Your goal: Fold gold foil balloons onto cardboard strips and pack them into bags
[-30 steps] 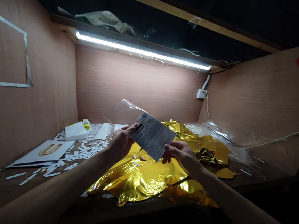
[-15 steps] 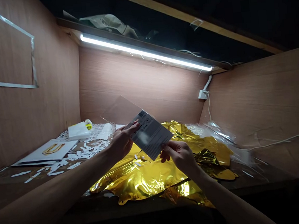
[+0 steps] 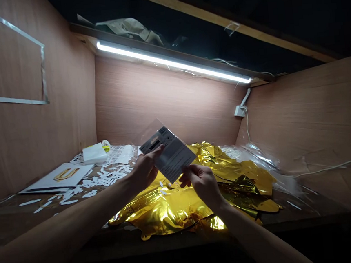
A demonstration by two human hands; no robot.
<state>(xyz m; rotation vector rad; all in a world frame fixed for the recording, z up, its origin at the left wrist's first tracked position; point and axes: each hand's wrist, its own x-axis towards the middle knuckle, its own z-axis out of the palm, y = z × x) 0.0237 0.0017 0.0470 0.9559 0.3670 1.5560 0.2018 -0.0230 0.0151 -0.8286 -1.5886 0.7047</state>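
Observation:
A grey printed card (image 3: 176,154) in a clear plastic sleeve is held tilted in front of me, showing a barcode, small text and a hang hole. My left hand (image 3: 146,164) grips its left side, thumb on top and fingers behind. At the lower right corner, my right hand (image 3: 199,178) pinches the sleeve's edge between thumb and curled fingers. Clear film (image 3: 156,127) sticks out past the card's upper end. Under both hands spreads a pile of shiny gold foil balloons (image 3: 170,209), flat and wrinkled, with small white strips on top.
White strips (image 3: 102,178) lie scattered on the left of the table. Behind them are a stack of white cards (image 3: 94,153) and a sheet picturing a gold U (image 3: 65,174). Clear plastic bags (image 3: 261,161) lie at right. Wooden walls and a lamp tube (image 3: 172,62) enclose the bench.
The card has shifted a little left, and its hang hole now shows. Less clear film extends beyond its upper end. My right hand has moved slightly left with the card's corner.

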